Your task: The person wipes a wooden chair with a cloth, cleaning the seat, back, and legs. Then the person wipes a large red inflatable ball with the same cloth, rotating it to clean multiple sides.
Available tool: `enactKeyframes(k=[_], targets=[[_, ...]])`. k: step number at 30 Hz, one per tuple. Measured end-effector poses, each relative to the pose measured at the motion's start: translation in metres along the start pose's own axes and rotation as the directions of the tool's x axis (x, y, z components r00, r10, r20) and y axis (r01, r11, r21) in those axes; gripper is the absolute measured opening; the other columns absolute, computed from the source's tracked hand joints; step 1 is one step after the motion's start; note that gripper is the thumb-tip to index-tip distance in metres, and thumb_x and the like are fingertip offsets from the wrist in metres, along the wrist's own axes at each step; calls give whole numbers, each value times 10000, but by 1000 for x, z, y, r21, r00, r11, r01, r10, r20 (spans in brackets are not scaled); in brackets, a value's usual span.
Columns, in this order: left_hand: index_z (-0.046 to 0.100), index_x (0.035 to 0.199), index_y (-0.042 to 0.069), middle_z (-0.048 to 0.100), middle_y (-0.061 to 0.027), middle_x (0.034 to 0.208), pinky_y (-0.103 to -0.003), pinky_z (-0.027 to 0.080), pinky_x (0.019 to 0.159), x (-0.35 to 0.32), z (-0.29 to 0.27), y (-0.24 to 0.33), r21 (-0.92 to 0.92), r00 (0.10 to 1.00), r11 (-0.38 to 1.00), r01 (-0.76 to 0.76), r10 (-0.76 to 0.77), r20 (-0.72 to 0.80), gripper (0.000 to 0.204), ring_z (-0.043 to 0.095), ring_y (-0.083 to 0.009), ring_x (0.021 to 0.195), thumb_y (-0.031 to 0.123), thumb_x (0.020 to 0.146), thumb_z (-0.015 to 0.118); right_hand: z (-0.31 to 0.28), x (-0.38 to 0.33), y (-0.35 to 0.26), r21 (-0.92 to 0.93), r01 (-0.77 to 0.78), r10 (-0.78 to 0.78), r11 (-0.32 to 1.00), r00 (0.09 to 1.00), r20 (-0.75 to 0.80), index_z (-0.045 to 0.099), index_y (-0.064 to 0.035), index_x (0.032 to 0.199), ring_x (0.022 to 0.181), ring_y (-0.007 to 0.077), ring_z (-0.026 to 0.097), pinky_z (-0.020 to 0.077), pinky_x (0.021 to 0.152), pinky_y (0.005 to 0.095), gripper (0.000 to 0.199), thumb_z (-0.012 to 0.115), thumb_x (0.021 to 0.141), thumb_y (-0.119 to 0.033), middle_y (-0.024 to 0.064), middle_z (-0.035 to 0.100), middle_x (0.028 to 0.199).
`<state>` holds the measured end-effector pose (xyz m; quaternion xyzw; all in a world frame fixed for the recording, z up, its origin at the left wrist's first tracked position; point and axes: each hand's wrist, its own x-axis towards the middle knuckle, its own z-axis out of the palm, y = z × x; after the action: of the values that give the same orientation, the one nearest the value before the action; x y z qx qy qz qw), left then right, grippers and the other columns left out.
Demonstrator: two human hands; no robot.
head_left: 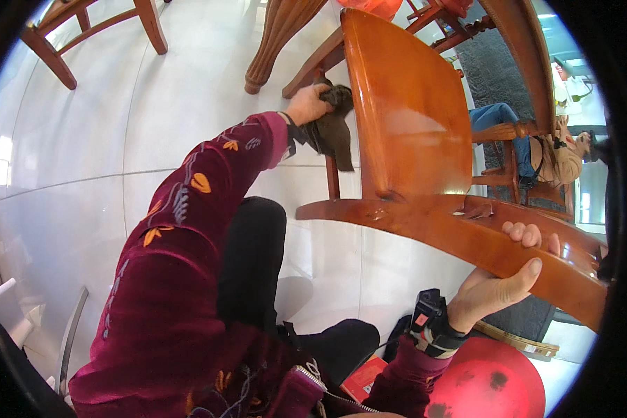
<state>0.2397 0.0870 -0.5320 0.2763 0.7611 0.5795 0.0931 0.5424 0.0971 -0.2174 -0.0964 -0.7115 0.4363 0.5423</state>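
Head view: your left hand clutches dark-brown cloth left of the glossy orange-brown wooden chair, your right hand gripping its slanting post, lower right.

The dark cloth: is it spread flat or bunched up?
Bunched up: the left hand grips the gathered top of the dark cloth, whose other end falls loose beside the chair seat.

Head view looks down, seemingly near.

burgundy velvet jacket, orange leaf and grey sprig embroidery; pale zip; black trousers; black straps at both wrists.
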Motion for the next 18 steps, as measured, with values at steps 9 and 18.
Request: enactKeyframes(k=[9,18], targets=[[626,1141,69,671,-196,1023,-399,496,877,21,-14,-14,-33,997,999,-15,17,76,476,635,-361,988,219,699,715,-5,0,5,39,14,-15,999,1000,10,378,-86,1284,862,187,447,405,848,350,521,588,864,-312,63,423,899],[627,1129,63,649,-222,1058,-413,471,924,-125,13,47,61,802,994,-93,38,597,466,594,-377,1052,214,690,678,-6,1,6,84,43,-45,996,999,28,390,-6,1286,887,212,520,449,853,368,499,580,917,-283,129,529,958]])
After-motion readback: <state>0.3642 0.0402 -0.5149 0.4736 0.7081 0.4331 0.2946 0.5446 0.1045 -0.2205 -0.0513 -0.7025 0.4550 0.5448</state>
